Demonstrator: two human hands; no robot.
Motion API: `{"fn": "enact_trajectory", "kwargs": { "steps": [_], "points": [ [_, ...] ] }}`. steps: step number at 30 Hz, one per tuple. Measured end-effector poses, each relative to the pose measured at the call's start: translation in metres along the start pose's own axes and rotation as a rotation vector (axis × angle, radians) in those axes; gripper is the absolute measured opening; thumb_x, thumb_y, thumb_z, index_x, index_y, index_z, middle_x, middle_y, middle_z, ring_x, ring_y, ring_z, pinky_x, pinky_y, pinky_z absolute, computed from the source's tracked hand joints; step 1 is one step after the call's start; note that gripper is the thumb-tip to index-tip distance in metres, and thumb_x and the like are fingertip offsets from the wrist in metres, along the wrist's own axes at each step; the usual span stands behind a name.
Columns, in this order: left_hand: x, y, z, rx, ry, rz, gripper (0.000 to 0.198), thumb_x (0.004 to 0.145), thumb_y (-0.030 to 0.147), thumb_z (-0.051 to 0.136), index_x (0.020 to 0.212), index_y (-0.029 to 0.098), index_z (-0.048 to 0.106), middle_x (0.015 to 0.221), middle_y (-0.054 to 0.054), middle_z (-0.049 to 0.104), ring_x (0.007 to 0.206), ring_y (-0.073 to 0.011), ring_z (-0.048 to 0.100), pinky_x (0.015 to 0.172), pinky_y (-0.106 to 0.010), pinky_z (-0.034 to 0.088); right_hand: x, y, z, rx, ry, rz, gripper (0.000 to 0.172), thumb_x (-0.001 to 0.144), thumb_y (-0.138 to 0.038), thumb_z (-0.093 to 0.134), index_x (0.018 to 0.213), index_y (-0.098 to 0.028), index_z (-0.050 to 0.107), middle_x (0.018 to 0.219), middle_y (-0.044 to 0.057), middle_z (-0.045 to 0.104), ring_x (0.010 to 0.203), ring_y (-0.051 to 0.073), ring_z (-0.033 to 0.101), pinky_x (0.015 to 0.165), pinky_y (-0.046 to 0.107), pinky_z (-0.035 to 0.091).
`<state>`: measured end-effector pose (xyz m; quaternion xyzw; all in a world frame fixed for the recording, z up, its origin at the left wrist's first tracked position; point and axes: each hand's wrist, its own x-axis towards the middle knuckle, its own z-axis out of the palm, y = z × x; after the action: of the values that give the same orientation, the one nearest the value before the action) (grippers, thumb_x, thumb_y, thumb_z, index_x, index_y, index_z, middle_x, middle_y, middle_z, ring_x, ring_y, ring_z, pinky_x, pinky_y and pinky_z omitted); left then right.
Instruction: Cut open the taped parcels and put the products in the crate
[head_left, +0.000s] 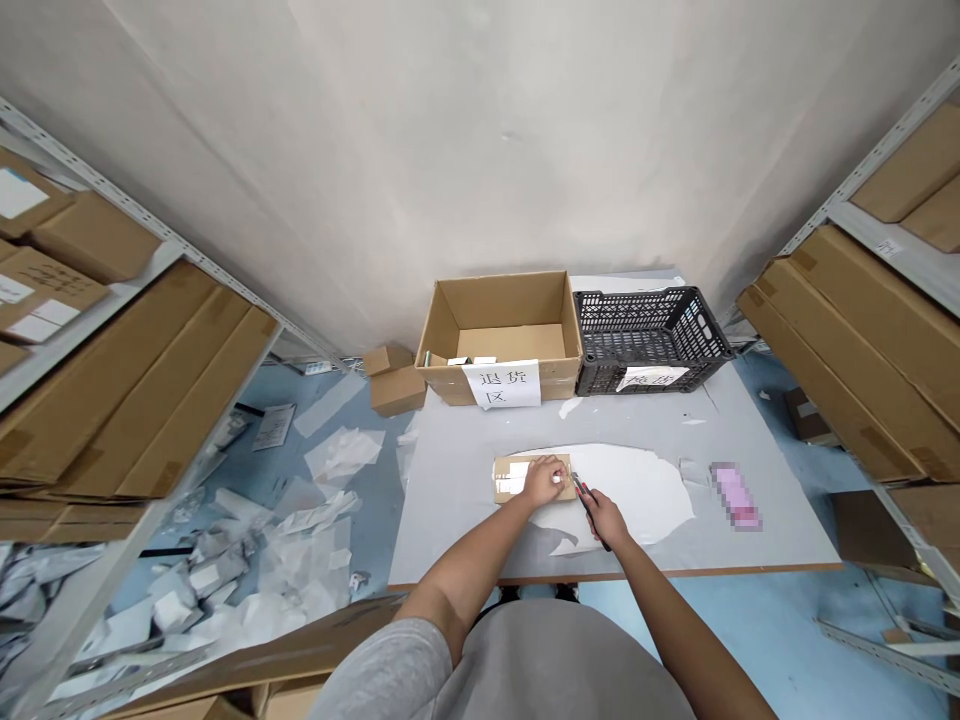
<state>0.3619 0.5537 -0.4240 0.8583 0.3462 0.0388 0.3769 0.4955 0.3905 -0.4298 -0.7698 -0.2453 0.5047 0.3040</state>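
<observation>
Cardboard parcel (517, 487) lies flat on the surface (465, 520) directly under the left hand (545, 480), which presses down palm-first with its fingers together, not gripping. Just to the right, the right hand (606, 520) is closed around a utility knife (589, 508), its red-and-black body angled toward the parcel, tip at the parcel's right edge. Torn white sheet (645, 490) lies beneath both hands. Farther right of the right hand sits a blurred pink item (736, 497). Ahead of the hands stand an open cardboard box (517, 305) and a black plastic crate (645, 350).
</observation>
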Motion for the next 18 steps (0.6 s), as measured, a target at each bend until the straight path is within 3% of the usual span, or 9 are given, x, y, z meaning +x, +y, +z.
{"fn": "enact_trajectory", "kwargs": {
  "steps": [7, 13, 16, 18],
  "points": [
    [0.000, -0.003, 0.000, -0.024, 0.008, 0.007, 0.010, 0.080, 0.020, 0.072, 0.089, 0.023, 0.071, 0.101, -0.002, 0.072, 0.103, -0.0227, 0.065, 0.094, -0.035, 0.044, -0.015, 0.017, 0.012, 0.041, 0.020, -0.012, 0.035, 0.100, -0.059, 0.043, 0.092, -0.027, 0.054, 0.053, -0.008, 0.051, 0.039, 0.015, 0.047, 0.042, 0.024, 0.036],
    [0.005, -0.009, 0.000, -0.027, 0.007, 0.011, 0.010, 0.078, 0.020, 0.075, 0.088, 0.022, 0.072, 0.096, -0.002, 0.072, 0.097, -0.0212, 0.065, 0.095, -0.033, 0.046, -0.015, 0.013, 0.012, 0.069, 0.051, -0.018, 0.040, 0.097, -0.064, 0.046, 0.087, -0.027, 0.052, 0.052, -0.008, 0.052, 0.038, 0.014, 0.046, 0.041, 0.024, 0.035],
    [0.006, -0.010, -0.002, -0.013, 0.004, 0.007, 0.002, 0.087, 0.022, 0.070, 0.088, 0.022, 0.072, 0.092, -0.002, 0.070, 0.094, -0.0210, 0.065, 0.094, -0.033, 0.047, -0.020, 0.020, 0.006, 0.073, 0.002, 0.000, 0.043, 0.095, -0.068, 0.047, 0.085, -0.027, 0.052, 0.050, -0.008, 0.050, 0.036, 0.014, 0.044, 0.039, 0.025, 0.034],
    [0.005, -0.011, -0.004, -0.005, 0.013, -0.010, 0.011, 0.094, 0.021, 0.061, 0.096, 0.022, 0.072, 0.097, -0.003, 0.069, 0.092, -0.0206, 0.065, 0.091, -0.033, 0.049, -0.024, 0.026, 0.001, 0.104, -0.013, 0.018, 0.045, 0.093, -0.071, 0.048, 0.085, -0.027, 0.051, 0.049, -0.008, 0.049, 0.035, 0.014, 0.044, 0.037, 0.025, 0.033]
  ]
}}
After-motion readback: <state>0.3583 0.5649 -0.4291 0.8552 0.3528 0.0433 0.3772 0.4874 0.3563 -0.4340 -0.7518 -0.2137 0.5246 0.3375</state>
